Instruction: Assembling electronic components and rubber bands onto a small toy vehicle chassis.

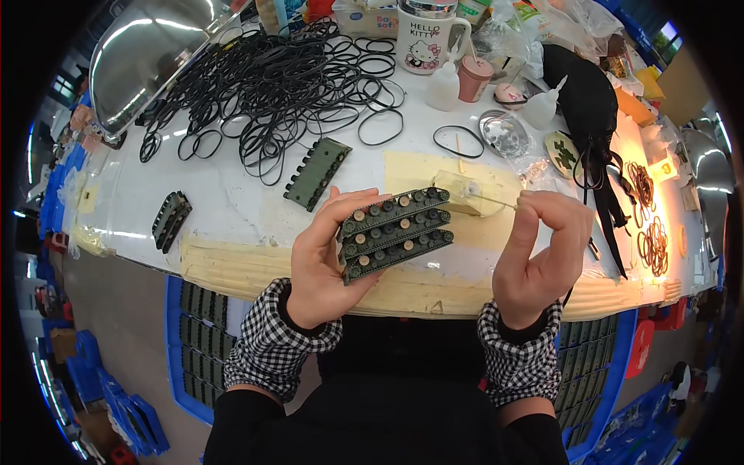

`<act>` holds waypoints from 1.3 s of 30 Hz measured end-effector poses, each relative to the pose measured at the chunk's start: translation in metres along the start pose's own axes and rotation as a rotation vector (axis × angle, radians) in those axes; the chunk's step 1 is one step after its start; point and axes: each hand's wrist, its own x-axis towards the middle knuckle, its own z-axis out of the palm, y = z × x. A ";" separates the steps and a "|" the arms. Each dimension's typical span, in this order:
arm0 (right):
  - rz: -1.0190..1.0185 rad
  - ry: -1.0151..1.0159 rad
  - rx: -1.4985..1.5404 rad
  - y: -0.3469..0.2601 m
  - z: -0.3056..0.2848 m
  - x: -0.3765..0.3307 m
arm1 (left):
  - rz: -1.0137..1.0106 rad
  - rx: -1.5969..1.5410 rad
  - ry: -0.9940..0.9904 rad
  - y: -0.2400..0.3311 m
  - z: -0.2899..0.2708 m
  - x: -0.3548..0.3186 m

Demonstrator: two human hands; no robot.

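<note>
My left hand (316,256) is closed around a small stack of dark green toy tank track pieces (397,225), with rows of wheels facing up, some tan and some dark. My right hand (542,252) pinches a thin stick (500,202) between thumb and fingertips. The stick points left toward a pale yellow block (480,194) with a clear, shiny top. Whether its tip touches the block cannot be made out. Beyond my left hand lies a green hull-like plastic part (318,172). A smaller dark green track piece (170,221) rests farther left.
A large heap of black rubber bands (294,85) covers the back left. A white mug (425,43), a white squeeze bottle (444,87), a pink cup (474,77) and a metal dish (504,133) stand behind. Blue trays (177,341) of green parts sit below the table edge.
</note>
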 end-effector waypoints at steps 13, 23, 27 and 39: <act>0.122 -0.220 0.622 -0.026 0.027 -0.012 | -0.008 0.016 0.007 0.002 0.001 0.000; 0.247 -0.121 0.663 -0.015 0.020 -0.012 | 0.034 0.001 0.010 -0.001 0.002 0.001; 0.175 -0.019 0.207 0.010 0.010 -0.004 | 0.052 0.057 0.010 0.003 0.000 0.002; -0.062 -0.306 0.015 0.006 0.001 0.006 | -0.134 -0.120 0.069 0.013 0.000 -0.003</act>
